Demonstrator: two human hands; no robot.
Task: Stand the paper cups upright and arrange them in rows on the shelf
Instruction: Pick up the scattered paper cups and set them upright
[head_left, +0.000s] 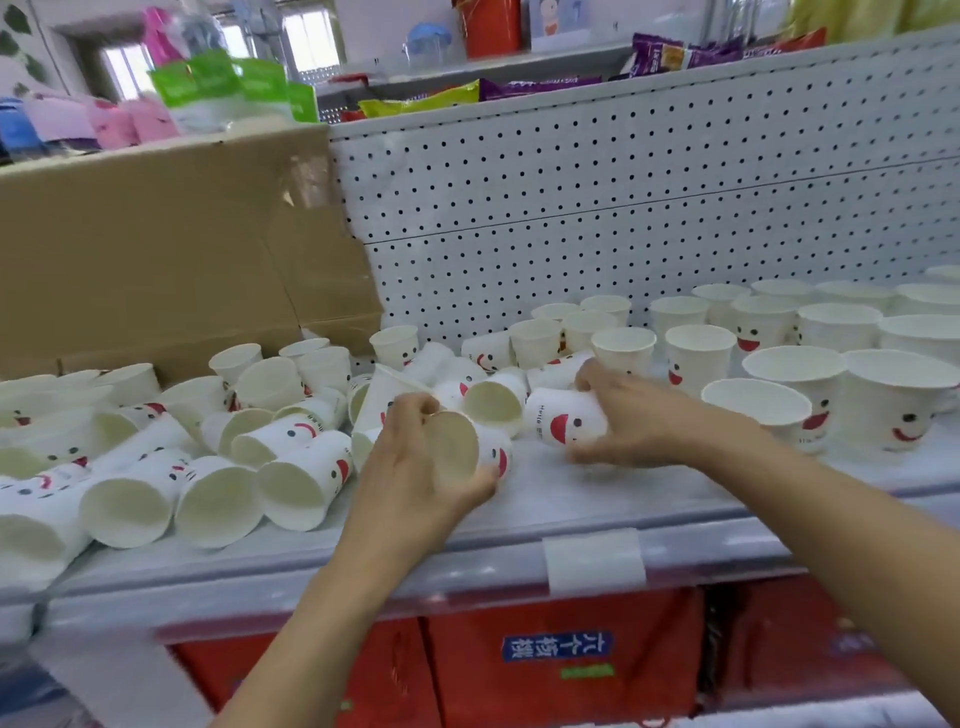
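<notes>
Our left hand (410, 467) curls its fingers (415, 408) round a tipped cup (460, 447) on the shelf (571, 499); our right hand (639, 415) grips another lying cup (561, 421). Upright cups (800, 384) stand in rows at the right.

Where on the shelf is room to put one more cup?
Bare shelf runs along the front edge, before the standing cups on the right. The left is crowded with tipped cups; the back wall is lined too.
</notes>
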